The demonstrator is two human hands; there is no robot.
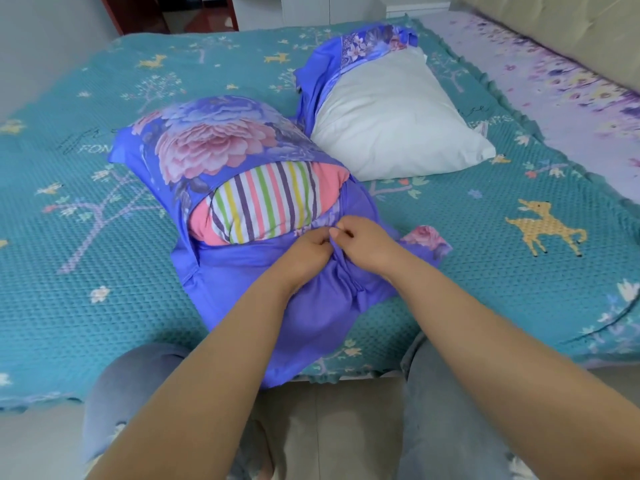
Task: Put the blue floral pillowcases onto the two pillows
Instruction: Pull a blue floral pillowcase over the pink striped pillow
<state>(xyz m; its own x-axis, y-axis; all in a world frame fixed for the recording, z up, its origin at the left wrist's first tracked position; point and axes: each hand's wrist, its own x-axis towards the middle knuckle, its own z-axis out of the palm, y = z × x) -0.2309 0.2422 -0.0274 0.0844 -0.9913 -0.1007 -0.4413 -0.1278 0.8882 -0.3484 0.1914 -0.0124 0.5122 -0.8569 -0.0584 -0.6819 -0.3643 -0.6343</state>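
pillows 2: striped pillow [263, 202] half inside near pillowcase [221, 133], white pillow [391, 123] on far pillowcase [363, 43], mostly hidden | left hand [308, 247], right hand [367, 240] pinch near pillowcase's edge | bed [104, 306]

Open bedspread [86, 161] left of the striped pillow [266, 202]. Narrow gap between it and the white pillow [391, 119], partly filled by bunched blue pillowcase [318, 84]. Wide free bed near right, around the deer print [547, 226]. Headboard [571, 32] bounds far right.
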